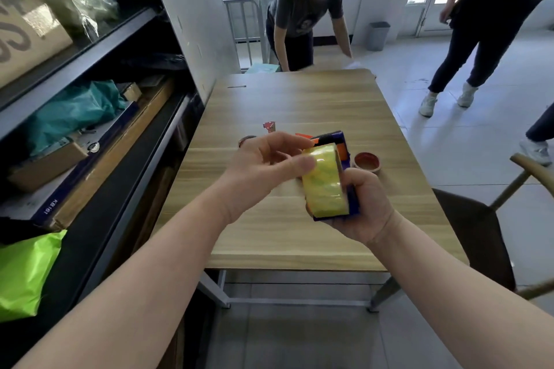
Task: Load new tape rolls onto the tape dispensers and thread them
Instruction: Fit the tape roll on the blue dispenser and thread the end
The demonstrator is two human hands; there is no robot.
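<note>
Right hand (365, 204) raised above the near half of the wooden table (299, 99), fingers curled tight round the body of a blue tape dispenser (337, 138). Yellowish clear tape roll (325, 186) seated on the dispenser, broad face turned toward the camera, likewise up over the table's near half and off its surface. Left hand (263, 165) reaching in from the table's left side, thumb and forefinger closed in a narrow pinch on the roll's upper left edge, remaining fingers loosely bent; slightly blurred, so no telling whether a loose tape end lies between them.

Lying on the table toward its right edge, an empty cardboard core (367, 162) with a reddish inside. Near the table's middle, partly hidden by the left hand, a second ring-shaped roll (247, 139), and just beyond it a small red object (269, 126), too small to identify.

Along the table's left side, dark metal shelving (126, 39) stacked with boxes and bags. At the table's near right corner, a wooden chair (473, 234). At the table's far end, a person (305, 15) bent forward over it.
</note>
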